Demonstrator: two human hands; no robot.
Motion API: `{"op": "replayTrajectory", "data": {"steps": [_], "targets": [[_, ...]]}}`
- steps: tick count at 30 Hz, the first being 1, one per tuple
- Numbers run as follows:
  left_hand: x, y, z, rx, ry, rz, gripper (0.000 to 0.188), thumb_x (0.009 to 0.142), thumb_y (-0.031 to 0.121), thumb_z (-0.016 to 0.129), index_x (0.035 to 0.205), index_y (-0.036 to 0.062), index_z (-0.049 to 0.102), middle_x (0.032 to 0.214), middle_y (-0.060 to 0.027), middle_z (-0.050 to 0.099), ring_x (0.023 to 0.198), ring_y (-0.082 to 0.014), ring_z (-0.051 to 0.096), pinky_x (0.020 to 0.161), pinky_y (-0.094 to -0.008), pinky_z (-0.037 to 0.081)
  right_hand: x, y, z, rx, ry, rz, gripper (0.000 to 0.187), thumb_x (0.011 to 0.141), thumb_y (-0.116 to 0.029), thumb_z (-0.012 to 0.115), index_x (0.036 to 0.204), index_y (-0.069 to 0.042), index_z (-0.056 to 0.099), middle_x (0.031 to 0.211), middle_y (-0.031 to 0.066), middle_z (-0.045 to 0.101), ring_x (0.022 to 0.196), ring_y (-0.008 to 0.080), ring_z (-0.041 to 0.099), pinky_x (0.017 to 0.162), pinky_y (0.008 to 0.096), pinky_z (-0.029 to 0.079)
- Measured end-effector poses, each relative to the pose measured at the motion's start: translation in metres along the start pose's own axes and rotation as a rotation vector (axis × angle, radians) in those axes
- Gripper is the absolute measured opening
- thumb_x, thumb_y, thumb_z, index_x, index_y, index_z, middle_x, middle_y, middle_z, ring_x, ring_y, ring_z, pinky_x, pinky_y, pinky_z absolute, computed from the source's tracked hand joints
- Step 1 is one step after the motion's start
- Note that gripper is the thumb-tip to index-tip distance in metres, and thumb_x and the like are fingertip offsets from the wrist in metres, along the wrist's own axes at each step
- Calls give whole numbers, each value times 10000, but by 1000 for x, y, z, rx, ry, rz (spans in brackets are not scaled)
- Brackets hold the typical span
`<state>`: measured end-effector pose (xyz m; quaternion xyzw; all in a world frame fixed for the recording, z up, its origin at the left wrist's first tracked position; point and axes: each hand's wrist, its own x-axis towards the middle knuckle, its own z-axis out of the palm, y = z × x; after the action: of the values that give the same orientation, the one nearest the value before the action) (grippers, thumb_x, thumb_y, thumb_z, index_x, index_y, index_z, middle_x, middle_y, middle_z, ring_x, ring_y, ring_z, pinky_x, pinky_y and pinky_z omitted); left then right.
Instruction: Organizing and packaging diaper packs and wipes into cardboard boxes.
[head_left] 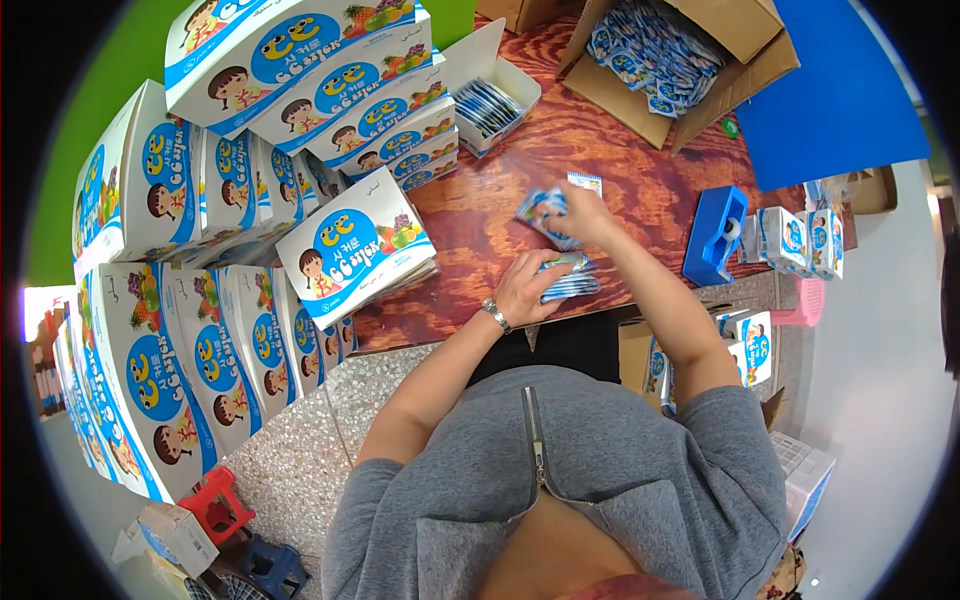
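My left hand [521,292], with a metal watch at its wrist, is closed on a stack of small blue-and-white sachets [573,283] by the table's near edge. Just beyond it, my right hand [588,222] pinches some sachets [543,208], smeared by motion; how many is unclear. Another sachet [585,182] lies on the table behind the right hand. Farther back stands an open white box [515,80] with a row of sachets inside.
Printed white-and-blue boxes [150,370] are piled at the left, beside a flat carton stack [350,245]. An open cardboard box [745,95] of loose sachets sits at the back right. A blue tape dispenser [712,237] stands on the reddish wooden table [640,170].
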<state>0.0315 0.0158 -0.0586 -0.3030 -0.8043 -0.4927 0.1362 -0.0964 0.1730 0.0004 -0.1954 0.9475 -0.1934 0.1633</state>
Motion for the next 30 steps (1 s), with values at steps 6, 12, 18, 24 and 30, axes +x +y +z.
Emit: {"op": "replayTrajectory", "data": {"steps": [6,12,18,24,30], "targets": [[5,0,4,-26,-1,-1,592,659,81,779,1232,109,632,1198,-131,589,1074,-339,569,902,-433,481,10,86,16,646,431,566,687,686,-404,846,1206,-35,593,1106,179,693,992,291,696,821,441,551],[2,1,2,-26,0,-12,598,657,82,781,1235,108,632,1195,-139,587,1068,-341,570,902,-430,480,16,39,19,196,280,578,780,694,-388,851,1323,-130,468,1141,224,650,1116,407,599,941,483,487],[0,-6,8,-4,25,-24,610,655,151,824,1238,131,645,1355,-226,474,1220,-422,492,990,-486,442,-14,6,-17,311,118,16,754,713,-213,819,1370,-190,448,1196,215,639,1261,411,517,975,470,475],[-3,-5,5,114,55,-59,636,621,237,855,1231,258,677,1573,-354,91,1430,-598,111,1157,-644,179,-32,-5,-22,306,-210,-308,850,799,-211,758,1512,-122,302,1285,205,612,1159,405,604,970,453,499],[2,-3,7,116,55,1,706,636,213,863,1301,251,630,1582,-327,65,1433,-597,89,1141,-668,215,-41,30,6,669,1,-136,416,1000,-348,573,1237,-9,617,1130,161,675,1035,246,667,909,367,510]]}}
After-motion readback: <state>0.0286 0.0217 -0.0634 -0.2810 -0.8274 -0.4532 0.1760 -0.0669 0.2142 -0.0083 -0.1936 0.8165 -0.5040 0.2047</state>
